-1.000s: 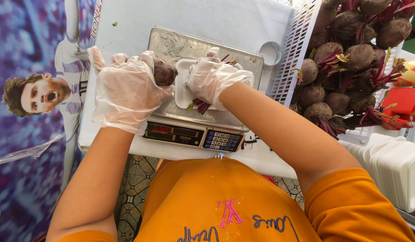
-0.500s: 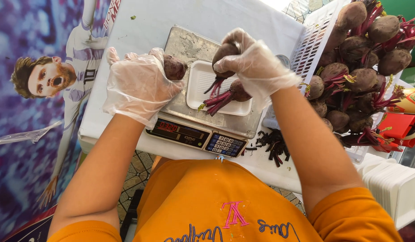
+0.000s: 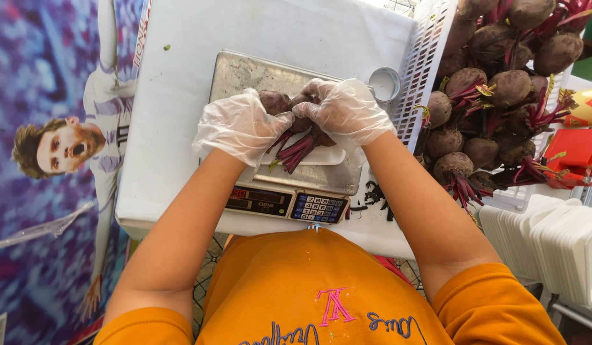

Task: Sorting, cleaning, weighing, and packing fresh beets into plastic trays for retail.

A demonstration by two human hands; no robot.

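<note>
Both hands wear thin clear gloves over a steel scale [image 3: 245, 73]. My left hand [image 3: 239, 126] grips a dark beetroot [image 3: 273, 101] at the left of a white foam tray [image 3: 324, 156] on the scale pan. Touching it from the right, my right hand [image 3: 347, 112] presses on more beetroots [image 3: 301, 121] in the tray. Their red stems [image 3: 296, 148] point toward me. The scale's display and keypad [image 3: 286, 204] face me at the front.
A white plastic crate [image 3: 423, 70] full of beetroots [image 3: 494, 89] stands at the right. A small round tin [image 3: 385, 83] lies between scale and crate. Stacked white foam trays [image 3: 551, 249] are at the lower right. Cut stem bits [image 3: 376, 195] lie beside the scale. A printed poster [image 3: 53, 147] covers the left.
My right hand brought a beetroot from the crate side down into the tray. My left hand moved in with its beetroot, so both hands now meet over the tray.
</note>
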